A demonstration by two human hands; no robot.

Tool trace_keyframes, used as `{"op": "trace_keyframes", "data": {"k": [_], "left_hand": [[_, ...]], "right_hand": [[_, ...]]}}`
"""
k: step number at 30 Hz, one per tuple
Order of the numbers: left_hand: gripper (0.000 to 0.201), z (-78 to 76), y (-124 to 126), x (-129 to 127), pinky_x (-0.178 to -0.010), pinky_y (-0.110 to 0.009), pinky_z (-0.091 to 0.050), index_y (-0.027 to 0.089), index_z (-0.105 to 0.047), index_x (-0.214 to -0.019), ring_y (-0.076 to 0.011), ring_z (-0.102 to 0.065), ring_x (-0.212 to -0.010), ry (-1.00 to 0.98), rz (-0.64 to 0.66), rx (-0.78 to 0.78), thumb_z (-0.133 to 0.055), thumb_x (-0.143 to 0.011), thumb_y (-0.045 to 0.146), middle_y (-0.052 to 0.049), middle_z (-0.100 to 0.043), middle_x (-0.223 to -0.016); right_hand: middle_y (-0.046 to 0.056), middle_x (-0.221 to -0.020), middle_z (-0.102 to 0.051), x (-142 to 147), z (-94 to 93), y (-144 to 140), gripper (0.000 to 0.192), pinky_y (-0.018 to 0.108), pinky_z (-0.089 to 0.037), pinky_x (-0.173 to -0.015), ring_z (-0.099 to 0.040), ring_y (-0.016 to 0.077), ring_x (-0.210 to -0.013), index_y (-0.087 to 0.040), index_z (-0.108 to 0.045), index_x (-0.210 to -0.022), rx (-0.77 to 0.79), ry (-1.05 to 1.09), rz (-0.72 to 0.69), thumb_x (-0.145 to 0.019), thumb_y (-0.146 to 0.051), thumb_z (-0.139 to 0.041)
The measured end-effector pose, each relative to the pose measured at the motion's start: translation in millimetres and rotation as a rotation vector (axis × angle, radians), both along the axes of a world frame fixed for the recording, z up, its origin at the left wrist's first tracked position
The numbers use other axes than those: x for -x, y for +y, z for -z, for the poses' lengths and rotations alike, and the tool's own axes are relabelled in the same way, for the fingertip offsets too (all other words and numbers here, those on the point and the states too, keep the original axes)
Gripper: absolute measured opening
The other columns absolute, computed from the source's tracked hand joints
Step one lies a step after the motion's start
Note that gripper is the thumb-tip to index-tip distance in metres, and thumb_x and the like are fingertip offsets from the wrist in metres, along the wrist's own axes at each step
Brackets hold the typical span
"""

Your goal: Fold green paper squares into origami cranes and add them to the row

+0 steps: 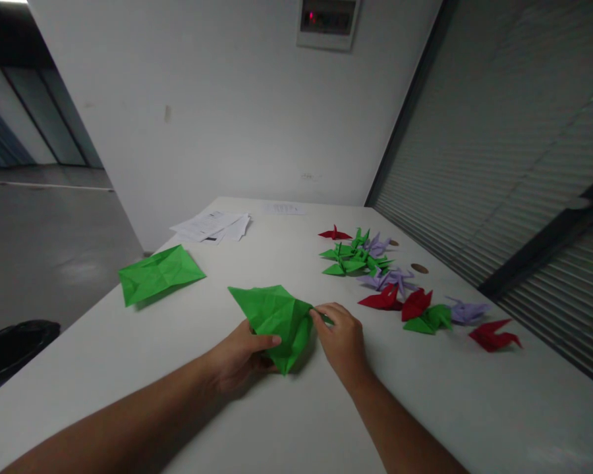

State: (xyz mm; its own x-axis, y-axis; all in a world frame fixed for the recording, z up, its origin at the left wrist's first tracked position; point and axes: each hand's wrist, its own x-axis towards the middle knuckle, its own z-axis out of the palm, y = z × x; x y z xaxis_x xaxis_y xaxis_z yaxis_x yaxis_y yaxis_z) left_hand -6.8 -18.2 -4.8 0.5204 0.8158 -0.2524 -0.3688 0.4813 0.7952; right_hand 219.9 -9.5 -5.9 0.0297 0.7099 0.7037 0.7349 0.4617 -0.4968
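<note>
Left hand: the left hand (240, 359) lies on the white table (296, 421) at the near edge of the green paper (277, 319), thumb stretched flat across the sheet's near left part, the other fingers curled under or behind it, so the sheet is pinched between thumb and fingers.
Right hand: the right hand (343, 336) rests knuckles up just right of the sheet, fingertips drawn together on its right corner, nipping a small green point there.
Green paper: partly folded and creased, it sits in the near middle of the table, one tip pointing far left, another toward the near edge between the two hands.
Second green sheet: a creased green square (158, 273) lies flat, well apart to the left, near the table's left edge.
Folded figures: red, green and lilac paper cranes (405, 289) are strewn to the right, from near right to farther back.
White papers: a loose stack of printed sheets (212, 226) lies at the far left of the table.
Wall: a small panel (327, 23) with a red light hangs on the far wall.
</note>
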Motion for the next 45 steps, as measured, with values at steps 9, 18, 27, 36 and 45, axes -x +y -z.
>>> {"op": "trace_keyframes", "data": {"k": [9, 18, 27, 36, 45], "left_hand": [[0.042, -6.6, -2, -3, -0.073, -0.031, -0.064, 0.017, -0.056, -0.121, -0.0256, -0.079, -0.087, -0.085, -0.029, 0.095, -0.078, -0.086, 0.016, -0.015, -0.072, -0.114], [0.026, -5.1, 2, -3, -0.065, -0.025, -0.064, 0.013, -0.060, -0.109, -0.0201, -0.078, -0.076, -0.104, -0.124, 0.118, -0.076, -0.090, 0.022, -0.012, -0.074, -0.092], [0.026, -1.7, 2, -4, -0.061, -0.026, -0.057, 0.012, -0.067, -0.091, -0.0215, -0.075, -0.074, -0.038, -0.150, 0.025, -0.081, -0.084, 0.033, -0.009, -0.072, -0.084], [0.043, -4.2, 25, 21, -0.075, -0.027, -0.049, 0.022, -0.060, -0.111, -0.0161, -0.066, -0.084, 0.241, -0.466, -0.494, -0.085, -0.078, 0.031, -0.002, -0.070, -0.093], [0.054, -16.2, 39, 58, -0.099, -0.050, -0.049, 0.030, -0.051, -0.143, -0.0334, -0.048, -0.132, 1.088, -0.535, -1.386, -0.068, -0.092, 0.024, -0.016, -0.037, -0.153]], "right_hand": [[0.007, -0.077, -0.073, 3, -5.1, -4, 0.016, 0.037, -0.056, -0.073, -0.068, 0.0225, -0.073, -0.020, -0.072, -0.081, -0.093, 0.000, 0.039, -0.093, -0.019, -0.062], [0.007, -0.078, -0.073, 0, -2.5, -3, 0.016, 0.037, -0.055, -0.073, -0.069, 0.0229, -0.074, -0.018, -0.071, -0.081, -0.081, 0.011, 0.057, -0.094, -0.021, -0.063], [0.007, -0.079, -0.074, -2, -1.7, -1, 0.015, 0.037, -0.056, -0.072, -0.069, 0.0232, -0.074, -0.019, -0.072, -0.082, -0.090, 0.022, 0.050, -0.094, -0.022, -0.063], [0.007, -0.081, -0.073, -5, -4.7, -3, 0.014, 0.038, -0.056, -0.075, -0.068, 0.0233, -0.078, -0.021, -0.071, -0.083, -0.108, -0.016, -0.055, -0.095, -0.021, -0.064], [0.006, -0.080, -0.072, -5, -5.2, -3, 0.014, 0.038, -0.056, -0.075, -0.065, 0.0223, -0.078, -0.021, -0.072, -0.086, -0.114, -0.102, -0.180, -0.095, -0.017, -0.063]]}}
